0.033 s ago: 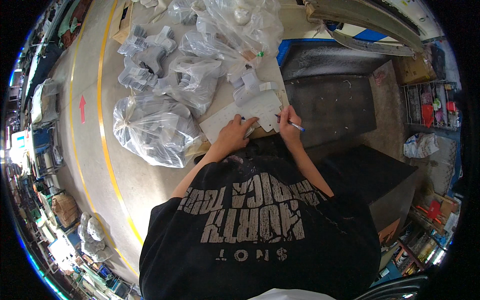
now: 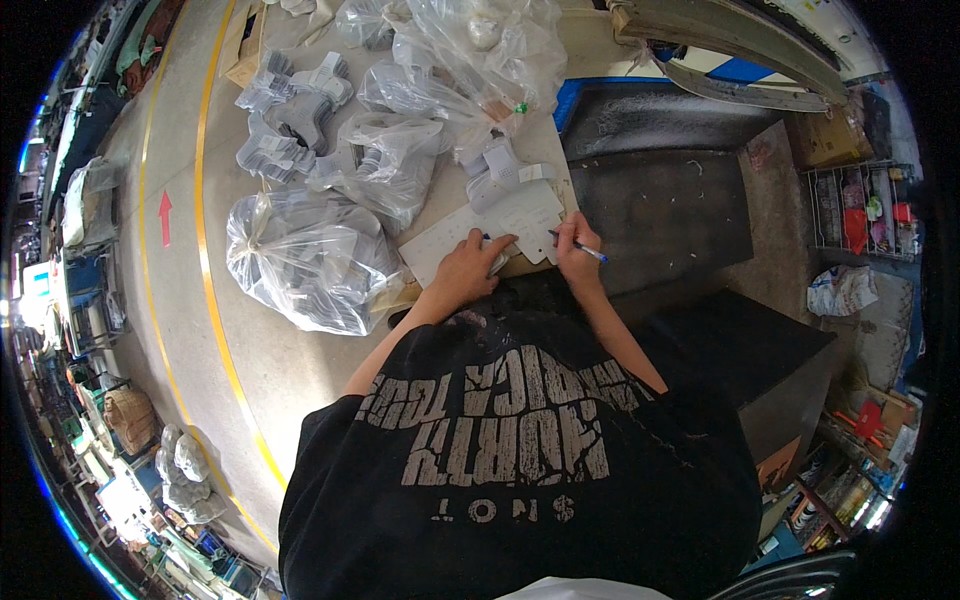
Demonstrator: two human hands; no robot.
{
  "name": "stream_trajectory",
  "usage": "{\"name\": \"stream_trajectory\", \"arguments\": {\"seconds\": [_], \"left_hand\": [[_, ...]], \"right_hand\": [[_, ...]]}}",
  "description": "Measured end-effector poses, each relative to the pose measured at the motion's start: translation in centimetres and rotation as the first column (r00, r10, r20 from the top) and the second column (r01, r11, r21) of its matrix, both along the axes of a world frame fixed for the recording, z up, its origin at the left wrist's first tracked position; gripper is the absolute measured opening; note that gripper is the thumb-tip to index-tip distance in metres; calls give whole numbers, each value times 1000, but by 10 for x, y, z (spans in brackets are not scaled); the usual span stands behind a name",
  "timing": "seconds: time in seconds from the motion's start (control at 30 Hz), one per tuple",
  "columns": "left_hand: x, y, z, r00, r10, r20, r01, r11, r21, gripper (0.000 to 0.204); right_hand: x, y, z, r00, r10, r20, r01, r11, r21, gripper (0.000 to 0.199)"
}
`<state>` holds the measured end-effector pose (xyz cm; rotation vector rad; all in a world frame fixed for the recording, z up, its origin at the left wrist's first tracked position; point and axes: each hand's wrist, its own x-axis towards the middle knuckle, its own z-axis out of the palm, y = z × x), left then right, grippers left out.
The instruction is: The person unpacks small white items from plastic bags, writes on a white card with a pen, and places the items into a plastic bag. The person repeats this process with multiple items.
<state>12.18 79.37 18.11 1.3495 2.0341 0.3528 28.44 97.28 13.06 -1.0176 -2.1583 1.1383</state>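
Working right up against the near edge of the desk (image 2: 547, 150), close to the near right corner. Clamping a blue-and-white pen (image 2: 596, 255) in the right grip (image 2: 578, 246), with fingers curled together around the barrel. Pointing the tip inward at the right side of a white sheet (image 2: 532, 207), set by that same corner; cannot tell whether touching paper. Pressing down with the left grip (image 2: 468, 268), fingers spread apart, across that sheet and a second white sheet (image 2: 428, 247) lying to its left along the near edge. Just beyond the paper, toward the far edge, a gray molded part (image 2: 497, 172). Left of the sheets, a tied clear bag (image 2: 315, 262) full of gray pieces. And past the right edge, a broad black panel (image 2: 660, 205), flecked with pale scraps.
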Motion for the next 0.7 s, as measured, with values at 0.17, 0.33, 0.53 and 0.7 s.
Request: {"name": "stream_trajectory", "arguments": {"seconds": [0.17,0.33,0.53,0.7], "left_hand": [[-3,2,-1,1000,-6,-2,6,1000,1,86],[-3,2,-2,1000,-6,8,6,1000,-4,86],[-3,2,0,1000,-4,9,4,1000,-2,85],[-3,2,0,1000,-4,6,3,1000,15,85]], "right_hand": [[-5,1,-11,998,55,38,-58,994,90,26],[-11,-2,-1,998,59,29,-64,980,189,25],[-9,-2,-2,998,37,50,-44,989,140,25],[-9,-1,-4,998,34,54,-43,981,188,26]]}}
